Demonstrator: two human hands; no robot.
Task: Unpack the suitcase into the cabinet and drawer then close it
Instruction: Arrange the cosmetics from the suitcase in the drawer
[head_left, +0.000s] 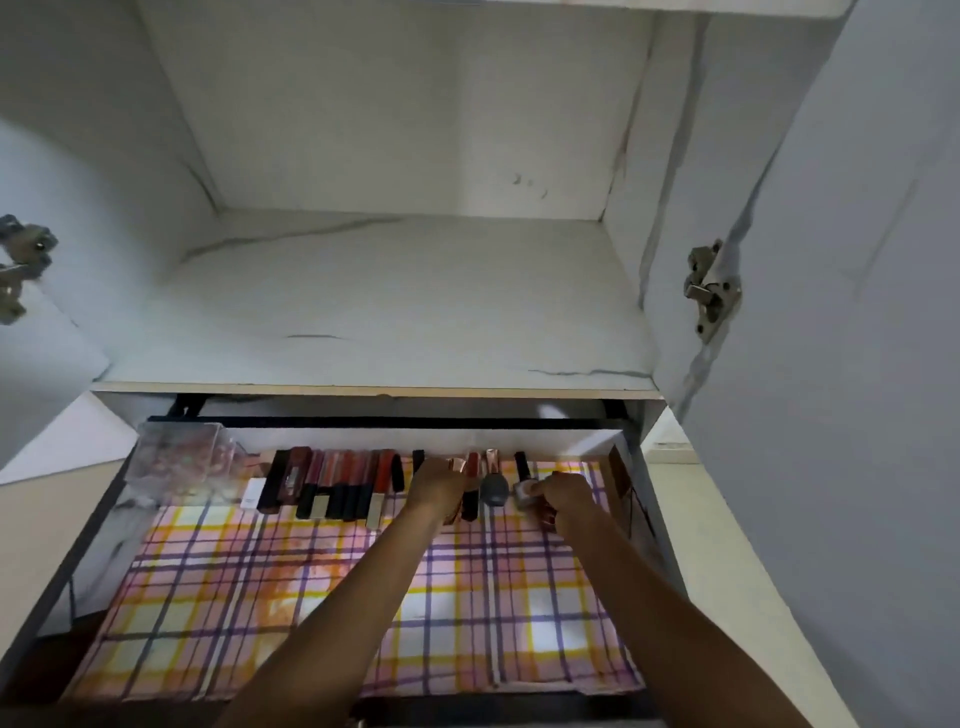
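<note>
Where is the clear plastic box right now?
In the head view, the clear plastic box sits in the back-left corner of the open drawer, just left of the row of cosmetic tubes.

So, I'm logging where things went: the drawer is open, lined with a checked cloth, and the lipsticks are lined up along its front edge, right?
Not quite. The head view shows the lipsticks lined up along the back edge of the drawer, not the front. The drawer is open and lined with a checked cloth.
</note>
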